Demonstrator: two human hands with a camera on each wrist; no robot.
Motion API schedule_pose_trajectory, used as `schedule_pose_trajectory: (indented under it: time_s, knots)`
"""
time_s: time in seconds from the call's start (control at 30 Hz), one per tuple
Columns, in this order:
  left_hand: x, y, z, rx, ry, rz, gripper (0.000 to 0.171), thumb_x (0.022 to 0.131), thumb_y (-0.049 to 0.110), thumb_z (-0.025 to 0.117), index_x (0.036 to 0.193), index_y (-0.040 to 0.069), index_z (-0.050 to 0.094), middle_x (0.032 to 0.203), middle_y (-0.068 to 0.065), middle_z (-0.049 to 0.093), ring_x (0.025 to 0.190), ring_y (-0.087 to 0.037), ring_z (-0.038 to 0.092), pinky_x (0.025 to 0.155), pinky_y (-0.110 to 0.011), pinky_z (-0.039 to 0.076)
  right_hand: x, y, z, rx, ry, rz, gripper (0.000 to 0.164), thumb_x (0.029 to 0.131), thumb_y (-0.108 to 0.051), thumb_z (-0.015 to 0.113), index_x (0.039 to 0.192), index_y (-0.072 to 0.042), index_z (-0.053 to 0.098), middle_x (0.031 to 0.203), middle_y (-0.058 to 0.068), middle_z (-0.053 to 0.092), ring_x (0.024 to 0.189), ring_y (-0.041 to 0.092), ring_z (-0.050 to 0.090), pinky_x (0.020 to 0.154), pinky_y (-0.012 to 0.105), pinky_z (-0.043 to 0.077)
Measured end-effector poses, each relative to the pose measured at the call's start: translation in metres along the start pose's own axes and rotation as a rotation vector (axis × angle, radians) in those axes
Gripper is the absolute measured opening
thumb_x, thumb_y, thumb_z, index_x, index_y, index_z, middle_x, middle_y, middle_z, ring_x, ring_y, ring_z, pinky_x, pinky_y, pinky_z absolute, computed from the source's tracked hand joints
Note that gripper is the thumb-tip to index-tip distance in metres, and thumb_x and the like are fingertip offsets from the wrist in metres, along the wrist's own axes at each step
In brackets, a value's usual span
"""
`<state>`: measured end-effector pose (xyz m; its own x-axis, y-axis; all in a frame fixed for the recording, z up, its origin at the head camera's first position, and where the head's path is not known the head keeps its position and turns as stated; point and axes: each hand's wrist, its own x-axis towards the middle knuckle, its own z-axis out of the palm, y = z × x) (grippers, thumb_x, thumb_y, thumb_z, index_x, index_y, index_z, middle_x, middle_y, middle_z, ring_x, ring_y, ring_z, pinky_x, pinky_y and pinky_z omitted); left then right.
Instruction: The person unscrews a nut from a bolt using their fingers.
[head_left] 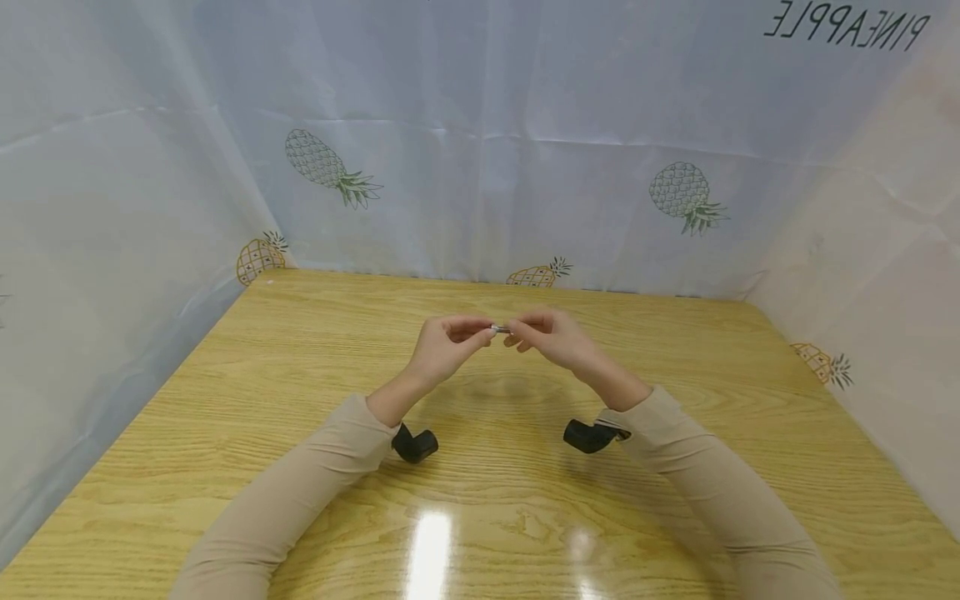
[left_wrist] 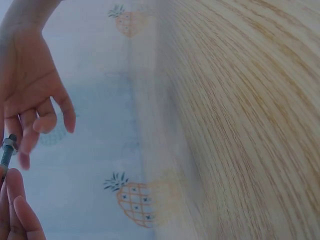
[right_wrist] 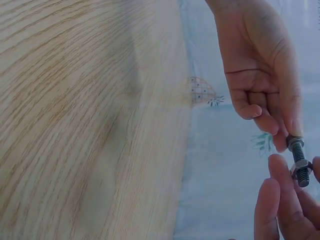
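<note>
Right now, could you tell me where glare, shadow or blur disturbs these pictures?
In the head view, bright glare streaks the tabletop near the bottom edge, with soft shadows beyond it; in the left wrist view, haze washes out the scene, and the lower pineapple print smears rightward; in the right wrist view, the bolt looks fairly crisp despite haze.

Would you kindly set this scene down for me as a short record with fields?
Left hand: pinches the bolt by its head end
Right hand: at the nut
Nut position: on the threads, near the bolt's tip
Bolt position: raised above the table
Table: wood-grained
Backdrop: pale curtain with pineapple prints
</note>
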<state>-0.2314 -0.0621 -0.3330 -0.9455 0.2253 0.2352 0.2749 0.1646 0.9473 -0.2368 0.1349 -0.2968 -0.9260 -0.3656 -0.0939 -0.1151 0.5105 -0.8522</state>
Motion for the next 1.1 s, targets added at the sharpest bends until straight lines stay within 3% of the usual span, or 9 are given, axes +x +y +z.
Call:
schedule_pose_trajectory:
  time_s: [0.3, 0.57, 0.77, 0.87, 1.1]
  knots:
    - [0.0014, -0.0016, 0.0, -0.005, 0.002, 0.015, 0.025, 0.088, 0.015, 0.065, 0.109, 0.001, 0.069, 0.107, -0.018, 0.069, 0.088, -0.017, 0.069, 0.079, -0.031, 0.056, -0.0012, -0.0002, 0.0009, 0.048, 0.023, -0.047, 0.034, 0.09, -0.017, 0.063, 0.121, -0.006, 0.056, 0.124, 0.014, 0.057, 0.111, 0.03, 0.056, 0.097, 0.047, 0.047]
    - [0.0005, -0.0018, -0.0008, 0.002, -0.002, 0.005, 0.026, 0.089, 0.016, 0.064, 0.11, 0.003, 0.068, 0.109, -0.017, 0.069, 0.092, -0.021, 0.068, 0.08, -0.031, 0.056, -0.0016, 0.0009, -0.0009, 0.01, -0.038, -0.02, 0.044, 0.096, -0.037, 0.051, 0.131, -0.01, 0.053, 0.121, 0.015, 0.063, 0.112, 0.033, 0.057, 0.104, 0.055, 0.038]
    - [0.0008, -0.0026, -0.0007, -0.008, 0.002, 0.013, 0.027, 0.088, 0.016, 0.065, 0.11, 0.001, 0.068, 0.108, -0.018, 0.069, 0.088, -0.018, 0.069, 0.079, -0.03, 0.057, -0.0014, 0.0006, 0.0004, 0.022, -0.01, -0.022, 0.033, 0.094, -0.025, 0.057, 0.123, -0.009, 0.058, 0.122, 0.014, 0.061, 0.111, 0.03, 0.057, 0.102, 0.051, 0.042]
    - [0.0006, -0.0027, -0.0005, -0.016, 0.002, 0.017, 0.025, 0.088, 0.015, 0.065, 0.109, 0.002, 0.069, 0.107, -0.019, 0.069, 0.087, -0.016, 0.069, 0.079, -0.031, 0.057, -0.002, 0.0011, 0.0003, 0.039, -0.003, -0.049, 0.037, 0.091, -0.02, 0.062, 0.124, -0.006, 0.055, 0.127, 0.015, 0.056, 0.115, 0.031, 0.055, 0.099, 0.049, 0.045]
    - [0.0001, -0.003, -0.0005, -0.008, -0.001, 0.015, 0.027, 0.088, 0.015, 0.065, 0.111, 0.001, 0.068, 0.108, -0.018, 0.069, 0.088, -0.018, 0.069, 0.081, -0.033, 0.056, -0.0018, 0.0016, -0.0013, -0.007, -0.042, -0.023, 0.044, 0.096, -0.037, 0.051, 0.13, -0.009, 0.053, 0.121, 0.017, 0.061, 0.112, 0.034, 0.057, 0.103, 0.055, 0.038]
